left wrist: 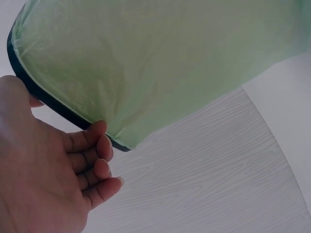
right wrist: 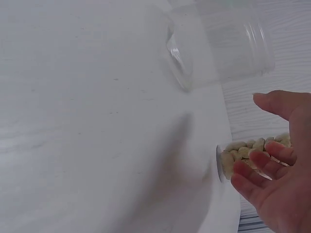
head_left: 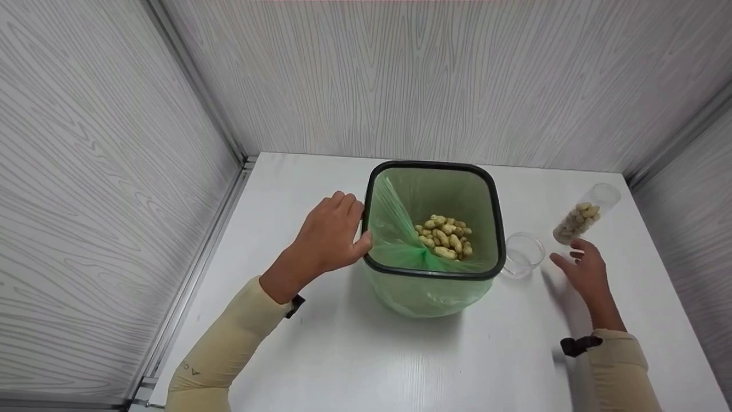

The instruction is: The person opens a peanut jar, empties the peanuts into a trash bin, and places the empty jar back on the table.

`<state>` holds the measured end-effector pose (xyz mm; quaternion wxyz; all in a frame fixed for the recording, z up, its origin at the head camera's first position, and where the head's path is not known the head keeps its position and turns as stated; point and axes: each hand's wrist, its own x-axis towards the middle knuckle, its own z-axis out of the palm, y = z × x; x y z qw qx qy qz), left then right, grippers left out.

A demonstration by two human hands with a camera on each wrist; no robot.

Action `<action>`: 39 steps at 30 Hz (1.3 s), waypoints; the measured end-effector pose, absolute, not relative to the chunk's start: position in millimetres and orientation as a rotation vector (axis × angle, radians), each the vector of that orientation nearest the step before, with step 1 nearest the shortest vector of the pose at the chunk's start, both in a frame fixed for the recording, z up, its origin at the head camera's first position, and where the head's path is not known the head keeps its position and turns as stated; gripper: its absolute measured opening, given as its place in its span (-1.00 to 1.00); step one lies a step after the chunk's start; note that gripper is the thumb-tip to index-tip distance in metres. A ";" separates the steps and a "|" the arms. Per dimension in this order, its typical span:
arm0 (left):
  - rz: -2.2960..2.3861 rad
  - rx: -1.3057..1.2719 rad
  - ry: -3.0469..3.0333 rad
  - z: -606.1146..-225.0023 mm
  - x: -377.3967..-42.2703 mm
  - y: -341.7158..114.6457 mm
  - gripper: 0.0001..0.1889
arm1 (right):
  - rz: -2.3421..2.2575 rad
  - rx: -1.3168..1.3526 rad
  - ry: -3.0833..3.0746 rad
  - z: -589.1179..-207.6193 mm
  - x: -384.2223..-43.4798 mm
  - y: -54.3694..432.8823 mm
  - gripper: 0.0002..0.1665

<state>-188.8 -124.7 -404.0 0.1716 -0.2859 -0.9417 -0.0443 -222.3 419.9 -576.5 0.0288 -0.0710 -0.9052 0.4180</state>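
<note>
In the head view, a trash bin [head_left: 432, 297] with a black rim and a green bag liner stands mid-table, unshelled peanuts [head_left: 445, 237] lying in it. My left hand [head_left: 334, 232] holds the bin's left rim; the left wrist view shows the curled fingers [left wrist: 92, 138] against the dark edge and the thumb reaching over it. To the bin's right, my right hand [head_left: 586, 274] hovers with spread fingers and nothing in them. Just beyond its fingertips stands a tall clear tube [head_left: 579, 220], partly filled with peanuts. A clear, wide jar [head_left: 521, 254] without contents is between bin and right hand.
The white table [head_left: 297, 366] carries all of these. Wood-grain panels close it in at the back [head_left: 400, 80], on the left [head_left: 86, 189] and on the right. Metal strips run along the panel corners.
</note>
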 end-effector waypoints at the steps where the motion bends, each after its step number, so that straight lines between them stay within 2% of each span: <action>1: -0.129 -0.809 -2.672 -404.5 -188.7 -124.9 -0.64 | 1.296 -0.249 -2.783 -575.6 -222.8 420.9 -0.05; 10: -0.133 -0.808 -2.668 -404.0 -189.3 -125.2 -0.65 | 1.386 -0.580 -2.654 -561.8 -238.2 430.9 0.08; 16: -0.117 -0.806 -2.654 -404.2 -191.1 -125.0 -0.65 | 1.429 -0.683 -2.556 -554.7 -251.7 435.3 0.13; 29: -0.060 -0.816 -2.607 -405.9 -190.5 -124.8 -0.63 | 1.441 -0.662 -2.459 -558.0 -269.0 436.3 0.03; 39: -0.093 -0.822 -2.597 -408.1 -190.9 -125.5 -0.66 | 1.538 -0.642 -2.396 -561.1 -281.0 440.1 0.05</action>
